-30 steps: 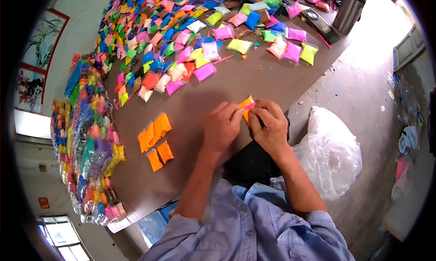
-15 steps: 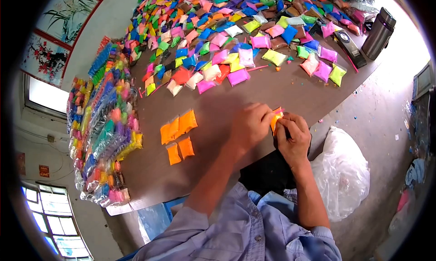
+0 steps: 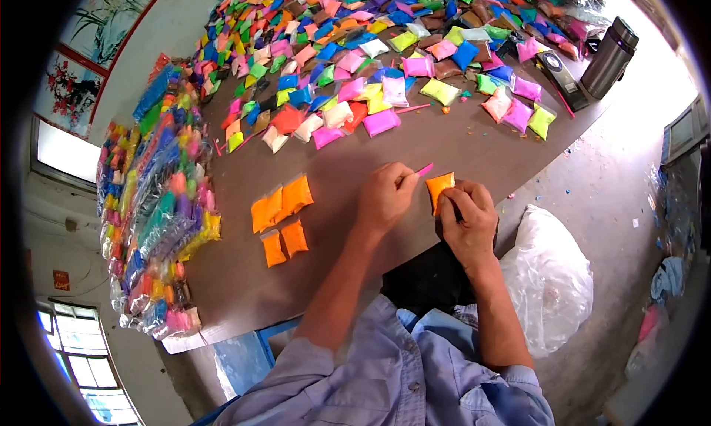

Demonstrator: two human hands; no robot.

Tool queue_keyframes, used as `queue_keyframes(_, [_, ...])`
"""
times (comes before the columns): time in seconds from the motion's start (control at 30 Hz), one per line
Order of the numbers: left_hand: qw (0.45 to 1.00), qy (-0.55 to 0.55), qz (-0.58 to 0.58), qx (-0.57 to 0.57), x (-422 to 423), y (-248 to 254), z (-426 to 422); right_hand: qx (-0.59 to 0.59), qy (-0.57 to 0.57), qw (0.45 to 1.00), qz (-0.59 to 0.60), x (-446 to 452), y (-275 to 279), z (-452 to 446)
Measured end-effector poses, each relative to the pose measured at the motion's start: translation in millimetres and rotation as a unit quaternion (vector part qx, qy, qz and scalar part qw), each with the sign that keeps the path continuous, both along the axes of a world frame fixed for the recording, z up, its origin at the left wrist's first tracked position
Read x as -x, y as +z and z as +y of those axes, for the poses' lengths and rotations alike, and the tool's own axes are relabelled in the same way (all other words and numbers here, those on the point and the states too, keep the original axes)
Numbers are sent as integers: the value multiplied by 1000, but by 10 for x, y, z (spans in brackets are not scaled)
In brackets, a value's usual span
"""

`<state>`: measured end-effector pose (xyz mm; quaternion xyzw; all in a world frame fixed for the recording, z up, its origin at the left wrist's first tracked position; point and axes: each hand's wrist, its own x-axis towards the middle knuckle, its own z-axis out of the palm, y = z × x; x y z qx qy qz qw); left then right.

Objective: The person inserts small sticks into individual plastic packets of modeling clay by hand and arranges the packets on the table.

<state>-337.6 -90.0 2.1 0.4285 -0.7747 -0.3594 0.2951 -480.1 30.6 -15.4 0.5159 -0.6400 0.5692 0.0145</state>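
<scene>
My left hand (image 3: 388,195) is closed on a thin pink stick (image 3: 424,170), whose tip points toward the upper right. Just to its right, my right hand (image 3: 471,217) pinches the edge of a small orange packet (image 3: 441,191) held over the table's front edge. The stick and the packet are apart. Left of my hands, several orange packets lie flat on the brown table, among them a larger one (image 3: 297,194) at the back and a smaller one (image 3: 273,248) at the front.
Many coloured packets (image 3: 381,122) cover the back of the table (image 3: 348,267). Bagged packets (image 3: 159,226) are stacked along the left edge. A dark metal flask (image 3: 609,58) and a black box (image 3: 561,78) stand or lie at the back right. A white plastic bag (image 3: 548,278) is at the right.
My left hand has moved left, away from the packet, with the pink stick now clear of it. The orange packet stays in my right hand. The camera view has shifted.
</scene>
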Motion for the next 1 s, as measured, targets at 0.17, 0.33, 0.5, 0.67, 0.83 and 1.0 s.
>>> queue_keyframes(0.17, [999,18,23,16,-187,71,313,-75,16,994,-81,-14,171,46])
queue_keyframes(0.33, [1000,2,14,3,-74,222,552,-94,23,990,-104,104,149,-24])
queue_keyframes(0.5, [990,-23,-3,138,25,-13,342,-114,37,987,-108,109,97,-32])
queue_keyframes(0.67, [994,-21,-11,107,20,13,82,-122,13,988,-96,47,146,-22])
queue_keyframes(0.83, [997,22,-53,45,-35,173,251,-147,1,988,-48,19,208,25])
queue_keyframes(1.0, [997,-10,5,81,-64,28,521,-145,-14,989,-26,9,160,19])
